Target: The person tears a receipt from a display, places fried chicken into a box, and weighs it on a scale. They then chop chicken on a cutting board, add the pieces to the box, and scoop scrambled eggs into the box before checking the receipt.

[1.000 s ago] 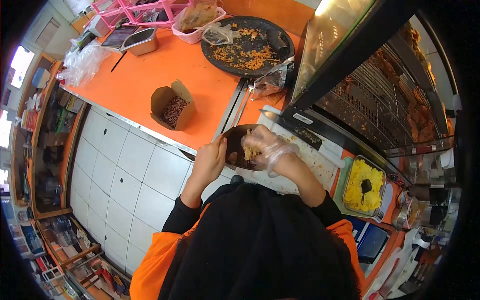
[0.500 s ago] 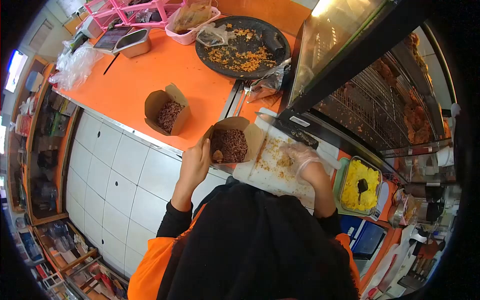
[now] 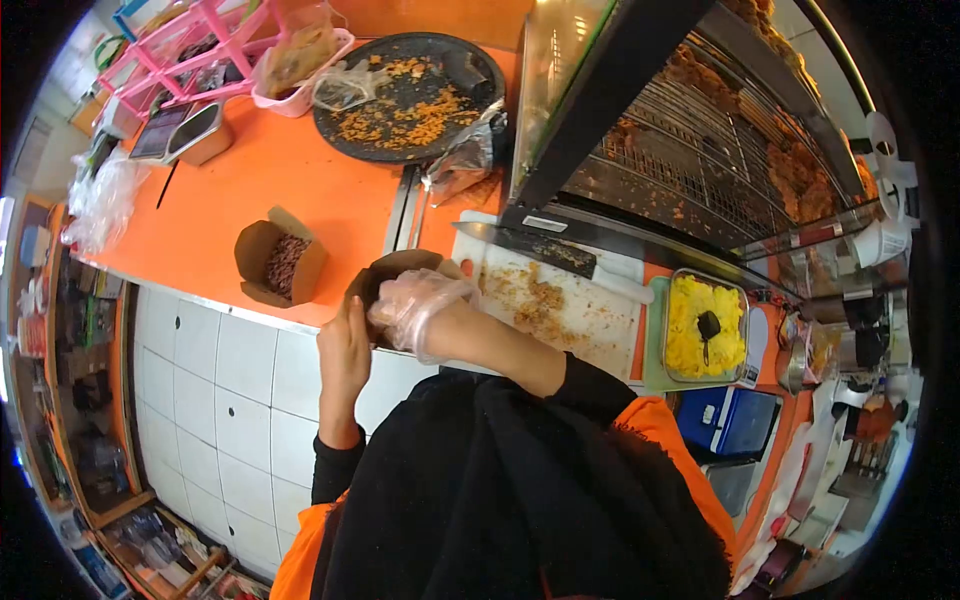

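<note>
Left hand clamped on box rim, just beside board. Gloved right hand over box mouth, fingers hidden, grip can't tell. Rice box nearby on table.

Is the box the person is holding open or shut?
Open: no lid covers the box, and the gloved right hand reaches in between its brown walls.

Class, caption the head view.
Left hand holds an open brown cardboard box; clear-plastic-gloved right hand at its opening.
</note>
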